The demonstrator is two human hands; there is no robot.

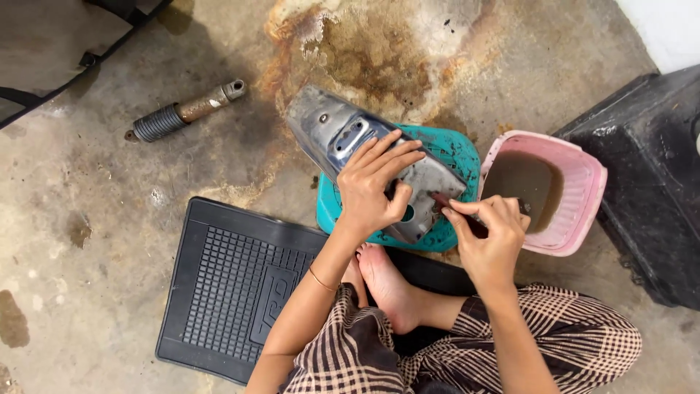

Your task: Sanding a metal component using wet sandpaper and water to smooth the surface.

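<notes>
A shiny metal cover plate (332, 131) lies across a teal plastic stool (456, 149) on the concrete floor. My left hand (373, 186) presses flat on the plate and holds it down. My right hand (490, 232) pinches a small dark brush or tool (443, 201) whose tip touches the plate's right end. A pink plastic tub (583, 190) of brown liquid stands just right of the stool, close to my right hand.
A black rubber floor mat (233, 281) lies under my legs and bare foot. A rusty shock absorber (186, 111) lies at upper left. A black box-like object (649, 182) stands at the right. Dark straps cross the top left corner.
</notes>
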